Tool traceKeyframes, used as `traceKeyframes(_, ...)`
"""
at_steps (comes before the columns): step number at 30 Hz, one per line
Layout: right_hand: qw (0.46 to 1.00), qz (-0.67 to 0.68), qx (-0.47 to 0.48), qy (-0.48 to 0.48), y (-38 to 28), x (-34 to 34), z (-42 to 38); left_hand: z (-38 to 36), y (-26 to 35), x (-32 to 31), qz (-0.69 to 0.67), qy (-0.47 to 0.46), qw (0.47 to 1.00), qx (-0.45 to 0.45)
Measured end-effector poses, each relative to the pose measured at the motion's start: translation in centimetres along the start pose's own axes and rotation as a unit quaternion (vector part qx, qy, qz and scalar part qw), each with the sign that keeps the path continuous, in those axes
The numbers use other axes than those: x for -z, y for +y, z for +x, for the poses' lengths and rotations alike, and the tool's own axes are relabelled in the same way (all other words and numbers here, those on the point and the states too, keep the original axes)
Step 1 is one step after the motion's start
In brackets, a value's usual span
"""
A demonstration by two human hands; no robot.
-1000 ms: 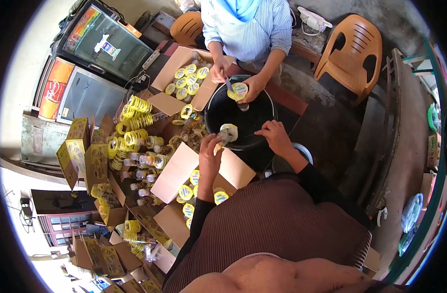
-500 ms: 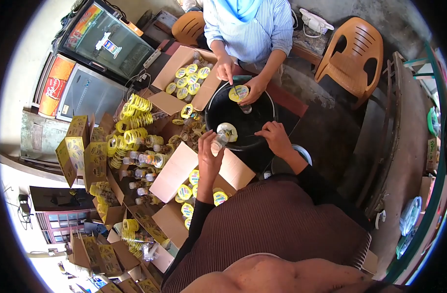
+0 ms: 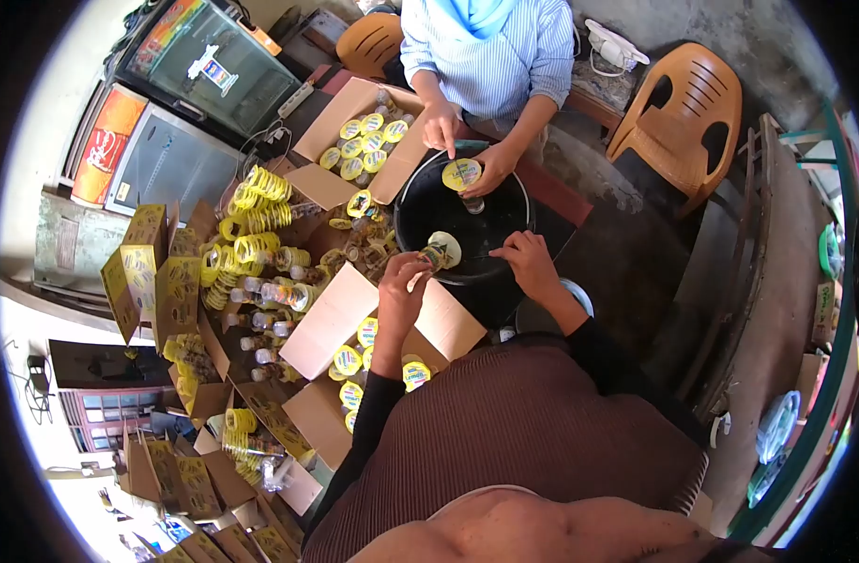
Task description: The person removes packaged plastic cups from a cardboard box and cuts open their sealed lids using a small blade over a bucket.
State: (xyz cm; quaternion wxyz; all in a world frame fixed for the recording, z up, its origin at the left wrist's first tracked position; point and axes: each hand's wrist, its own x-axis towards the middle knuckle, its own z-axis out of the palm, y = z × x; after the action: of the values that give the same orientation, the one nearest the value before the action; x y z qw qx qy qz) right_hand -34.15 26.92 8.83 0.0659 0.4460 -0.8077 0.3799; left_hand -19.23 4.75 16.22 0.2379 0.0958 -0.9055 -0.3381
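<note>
My left hand (image 3: 401, 289) is closed around a plastic cup (image 3: 440, 251) above the near left rim of a black bucket (image 3: 403, 246). The cup is tilted, its pale round top turned toward the bucket's middle. Over the bucket's right rim, my right hand (image 3: 528, 265) pinches a thin, dark, stick-like tool whose tip points left, apart from the cup. Its exact kind is too small to make out. Across the bucket, another person's hands (image 3: 490, 169) hold a cup with a yellow printed lid (image 3: 461, 174), one finger at the lid.
An open carton (image 3: 331, 324) of yellow-lidded cups stands at my left front, another carton (image 3: 326, 186) farther back. Stacked yellow rings (image 3: 251, 249) and clear cups crowd the left. An orange chair (image 3: 683, 122) stands at back right, beside a wooden bench (image 3: 729, 263).
The cup in my left hand has turned, so its side now shows less clear plastic and its top faces more to the right. My right hand stays almost in place.
</note>
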Motion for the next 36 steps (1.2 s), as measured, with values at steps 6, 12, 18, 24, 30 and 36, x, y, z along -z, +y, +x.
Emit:
traceKeyframes(6,1.000,0.000,0.000,0.000,0.1,-0.2,0.0,-0.1,-0.7,0.1,0.020,-0.017,1.000,-0.005)
traceKeyframes(12,1.000,-0.008,0.009,-0.001,0.2,-0.1,0.1,-0.3,0.0,0.6,-0.014,-0.053,0.998,0.009)
traceKeyframes(18,1.000,-0.008,0.011,0.004,0.2,-0.1,0.4,-0.7,-0.6,0.3,-0.012,-0.036,0.999,-0.008)
traceKeyframes(24,1.000,-0.017,0.017,0.011,0.2,-0.3,0.7,-0.4,1.3,0.8,0.012,0.062,0.998,-0.023)
traceKeyframes(30,1.000,-0.026,0.016,0.006,0.1,-0.3,0.8,-1.0,-0.5,1.2,0.007,-0.015,1.000,-0.004)
traceKeyframes(36,0.999,-0.029,0.015,0.007,0.0,-0.4,0.6,-1.2,0.0,1.2,-0.009,0.044,0.999,0.003)
